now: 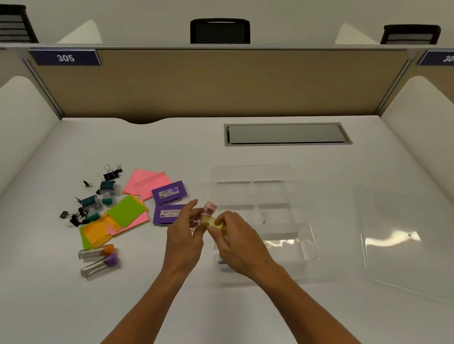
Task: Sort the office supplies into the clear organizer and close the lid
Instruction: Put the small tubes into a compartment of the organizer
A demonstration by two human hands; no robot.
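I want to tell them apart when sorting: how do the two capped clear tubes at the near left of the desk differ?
The clear tube with the orange cap lies farther from the person; the clear tube with the purple cap lies nearer. The purple-capped one looks slightly longer. Both lie flat on the white desk, side by side, caps to the right, untouched.

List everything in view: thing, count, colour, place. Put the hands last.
clear organizer: one, transparent, desk centre-right, lid off
lid: one, clear, right of organizer
sticky notes: several pads, pink, green, orange, desk left
purple boxes: two, beside the notes
binder clips: several, black, far left
teal items: a few, among the clips, blurred
tubes: two, clear, orange and purple caps, front left
small containers: pink and yellow, held between hands
left hand: touches the pink one
right hand: pinches the yellow one
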